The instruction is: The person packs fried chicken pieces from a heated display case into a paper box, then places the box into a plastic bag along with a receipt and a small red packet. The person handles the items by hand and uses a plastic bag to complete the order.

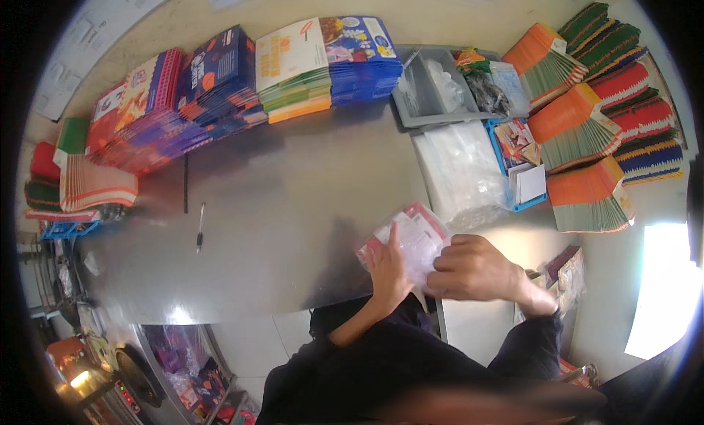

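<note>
A flat red-and-white packet in clear plastic is held tilted over the near edge of the metal table. My left hand grips it from the left, with one finger stretched up along its face. At the packet's right edge, my right hand is closed, its fingers curled against the clear plastic. Exactly what those curled fingers pinch is hidden behind the knuckles. Just beyond the packet lies a pile of clear plastic bags.
Stacks of colourful booklets line the back of the metal table. A grey divided bin stands at the back right, beside a blue tray. Orange booklet stacks fill the right side. A pen lies left of centre.
</note>
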Demonstrator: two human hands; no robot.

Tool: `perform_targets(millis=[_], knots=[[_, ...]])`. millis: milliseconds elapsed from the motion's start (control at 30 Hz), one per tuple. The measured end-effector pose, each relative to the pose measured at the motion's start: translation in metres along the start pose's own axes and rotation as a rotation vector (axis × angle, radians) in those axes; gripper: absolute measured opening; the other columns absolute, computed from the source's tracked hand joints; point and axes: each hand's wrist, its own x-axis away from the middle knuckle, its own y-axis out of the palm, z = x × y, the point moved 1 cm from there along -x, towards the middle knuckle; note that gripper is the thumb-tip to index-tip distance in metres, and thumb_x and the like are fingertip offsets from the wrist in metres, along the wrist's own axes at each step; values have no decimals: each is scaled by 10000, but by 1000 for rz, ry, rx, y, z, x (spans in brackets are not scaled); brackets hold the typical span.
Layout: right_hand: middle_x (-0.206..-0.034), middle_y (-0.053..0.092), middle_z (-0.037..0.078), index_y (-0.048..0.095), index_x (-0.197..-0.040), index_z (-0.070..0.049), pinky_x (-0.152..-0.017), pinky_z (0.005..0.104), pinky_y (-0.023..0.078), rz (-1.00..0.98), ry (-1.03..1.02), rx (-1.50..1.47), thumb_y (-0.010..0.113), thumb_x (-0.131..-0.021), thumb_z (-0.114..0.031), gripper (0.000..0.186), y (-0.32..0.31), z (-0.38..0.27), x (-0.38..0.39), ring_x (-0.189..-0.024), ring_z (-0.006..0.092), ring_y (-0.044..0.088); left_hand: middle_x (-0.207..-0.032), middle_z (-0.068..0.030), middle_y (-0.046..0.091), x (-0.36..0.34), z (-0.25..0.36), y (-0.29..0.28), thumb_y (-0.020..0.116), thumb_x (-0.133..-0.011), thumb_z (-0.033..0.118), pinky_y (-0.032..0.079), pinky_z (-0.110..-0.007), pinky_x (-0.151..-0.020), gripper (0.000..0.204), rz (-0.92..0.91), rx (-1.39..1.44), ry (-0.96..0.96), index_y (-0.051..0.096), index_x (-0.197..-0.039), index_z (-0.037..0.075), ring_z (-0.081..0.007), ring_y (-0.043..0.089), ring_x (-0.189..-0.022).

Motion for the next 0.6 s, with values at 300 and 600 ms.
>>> perform_targets(millis=[300,600], knots=[[-1504,213,200,159,-1473,-78,-1037,400,355,586,262,-375,752,-680,-158,993,157,40,-49,-1376,332,260,-1469,-208,273,-33,-46,17,682,-714,470,106,-565,-1116,957,-142,-255,362,247,-1453,46,-397,182,-1388],[-1178,515,123,465,-1276,-52,-782,342,458,1460,162,25,657,-776,-197,555,11,17,-27,-991,208,539,-1163,-252,577,-96,44,-14,469,-860,133,425,-407,-937,368,-771,339,240,554,-1194,7,-339,533,-1145]])
